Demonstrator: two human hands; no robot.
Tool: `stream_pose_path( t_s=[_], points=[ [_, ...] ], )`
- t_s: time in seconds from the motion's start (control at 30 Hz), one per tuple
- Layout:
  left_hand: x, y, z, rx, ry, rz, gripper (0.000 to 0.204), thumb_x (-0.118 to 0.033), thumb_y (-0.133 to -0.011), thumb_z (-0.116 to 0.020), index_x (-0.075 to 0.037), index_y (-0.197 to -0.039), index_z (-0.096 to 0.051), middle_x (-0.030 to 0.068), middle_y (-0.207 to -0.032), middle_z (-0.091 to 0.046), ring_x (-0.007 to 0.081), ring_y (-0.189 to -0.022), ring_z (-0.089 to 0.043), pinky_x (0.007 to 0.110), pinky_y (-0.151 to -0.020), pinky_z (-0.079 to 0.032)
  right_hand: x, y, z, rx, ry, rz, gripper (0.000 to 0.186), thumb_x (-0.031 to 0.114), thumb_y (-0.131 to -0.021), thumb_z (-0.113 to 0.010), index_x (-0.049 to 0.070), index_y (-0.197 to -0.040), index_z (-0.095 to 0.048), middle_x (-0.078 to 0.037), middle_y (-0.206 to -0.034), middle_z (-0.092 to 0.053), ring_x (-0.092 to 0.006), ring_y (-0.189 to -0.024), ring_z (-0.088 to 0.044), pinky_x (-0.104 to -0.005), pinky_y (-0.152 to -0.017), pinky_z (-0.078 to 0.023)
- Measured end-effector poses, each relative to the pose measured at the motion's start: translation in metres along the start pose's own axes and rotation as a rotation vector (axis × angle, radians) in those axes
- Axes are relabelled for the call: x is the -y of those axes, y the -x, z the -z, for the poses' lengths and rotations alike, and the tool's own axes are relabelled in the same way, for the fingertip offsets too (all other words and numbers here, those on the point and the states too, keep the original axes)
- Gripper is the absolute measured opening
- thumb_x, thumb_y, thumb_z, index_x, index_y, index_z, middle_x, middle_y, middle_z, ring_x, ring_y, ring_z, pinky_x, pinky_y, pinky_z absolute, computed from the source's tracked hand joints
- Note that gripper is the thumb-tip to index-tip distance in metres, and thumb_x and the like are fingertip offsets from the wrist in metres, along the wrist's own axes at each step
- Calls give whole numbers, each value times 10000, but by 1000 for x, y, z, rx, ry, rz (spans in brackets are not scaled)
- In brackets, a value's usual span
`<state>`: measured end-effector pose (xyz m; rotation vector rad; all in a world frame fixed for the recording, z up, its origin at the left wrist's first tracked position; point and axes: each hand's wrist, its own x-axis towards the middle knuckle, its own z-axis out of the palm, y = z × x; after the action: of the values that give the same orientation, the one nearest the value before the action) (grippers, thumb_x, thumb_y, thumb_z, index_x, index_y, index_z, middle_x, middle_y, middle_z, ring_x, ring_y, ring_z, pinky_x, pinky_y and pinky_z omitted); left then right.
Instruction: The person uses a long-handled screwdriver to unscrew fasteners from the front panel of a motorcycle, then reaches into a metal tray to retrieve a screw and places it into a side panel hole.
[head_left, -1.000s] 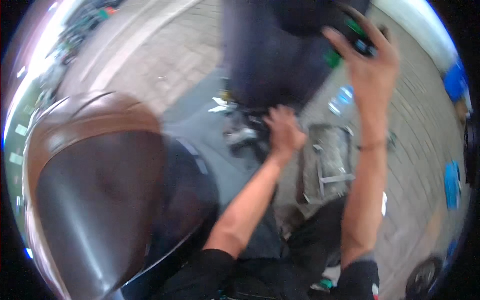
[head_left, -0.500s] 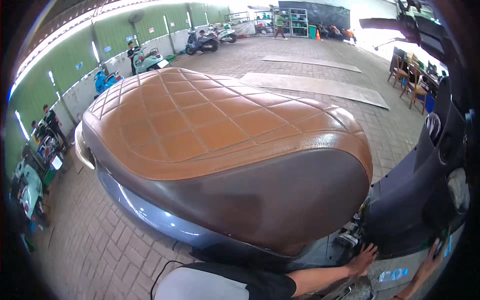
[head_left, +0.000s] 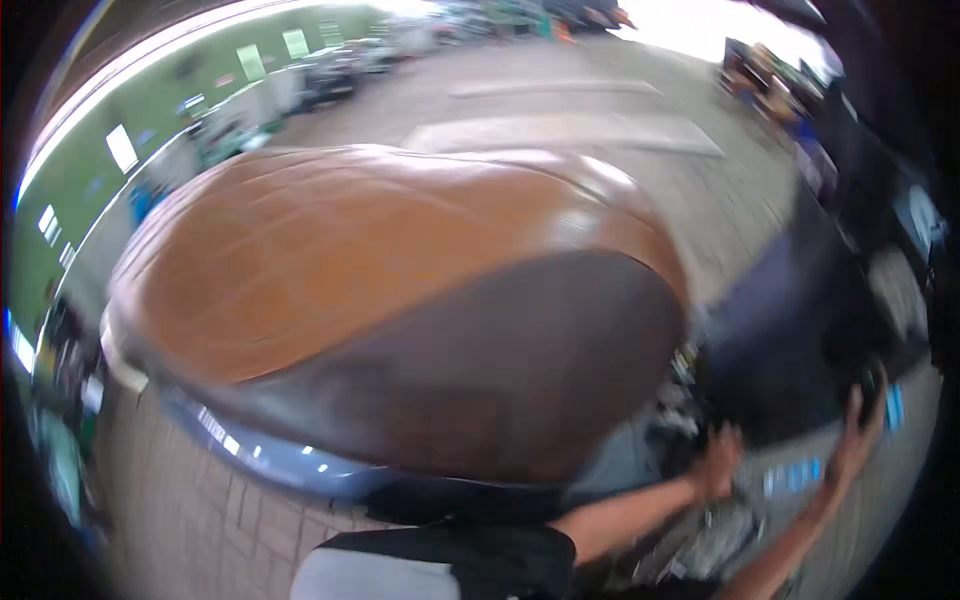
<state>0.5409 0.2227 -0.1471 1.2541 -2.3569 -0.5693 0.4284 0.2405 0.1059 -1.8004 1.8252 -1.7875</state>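
Motion blurs the picture. A scooter fills the middle, with a quilted tan and dark brown seat [head_left: 400,270] and a blue-grey body [head_left: 290,465] below it. My left hand [head_left: 716,462] is at the lower edge of the dark front panel [head_left: 770,360], close to bare mechanical parts [head_left: 680,400]; its fingers point up and look apart. Further right, my right hand [head_left: 855,435] reaches up against the panel's lower corner. Its fingers straddle something dark, and I cannot make out whether that is part of the panel or a separate thing.
Between my forearms lies a clear bluish plastic bottle [head_left: 792,477] on the ground. A blue item [head_left: 895,407] is beside my right hand. Flat pale boards [head_left: 570,132] lie on the brick paving behind the scooter. Other scooters line the green wall [head_left: 200,90]; furniture stands far right.
The whole view has shifted and blurred, so the scooter and both hands sit higher in it. Both hands remain near the front panel's lower edge.
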Motion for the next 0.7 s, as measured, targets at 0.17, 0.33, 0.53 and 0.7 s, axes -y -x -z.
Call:
stream_pose_path(
  t_s=[0.17, 0.33, 0.53, 0.7],
  points=[
    [39, -7, -7, -124, -500, -37, 773, -528, -856, -490, -13, -1433, -485, 274, -1522, -391, 487, -1400, -343, 685, -1123, -231, 5, -20, -51, 41, -537, -261, 429, 299, -865, -741, 59, -1212, -658, 3, -956, -664, -99, -760, -597, -287, -664, -498],
    [0, -5, 24, 22, -91, -11, 657, -277, -721, -686, 3, -1305, -575, 246, -1378, -466, 445, -1337, -378, 673, -1095, -276, 10, -23, -42, -201, -343, -57, 160, 112, -889, -669, -1, -799, -602, -11, -669, -509, -108, -570, -489, -270, -514, -403],
    [-14, -1, 26, -67, -140, -66, 553, -276, -700, -715, 5, -1167, -620, 209, -1268, -495, 409, -1234, -433, 662, -1067, -306, 9, 2, 2, -328, -164, 85, 203, 65, -879, -621, 82, -706, -518, 13, -607, -470, -95, -462, -426, -252, -427, -345],
    [-4, -4, 13, -154, -244, -100, 615, -397, -715, -769, -42, -1193, -611, 178, -1237, -511, 389, -1231, -425, 627, -987, -369, 2, 46, 136, -303, -603, -120, 141, 174, -934, -613, 34, -916, -614, -11, -734, -495, -150, -672, -491, -323, -648, -438]
  ],
)
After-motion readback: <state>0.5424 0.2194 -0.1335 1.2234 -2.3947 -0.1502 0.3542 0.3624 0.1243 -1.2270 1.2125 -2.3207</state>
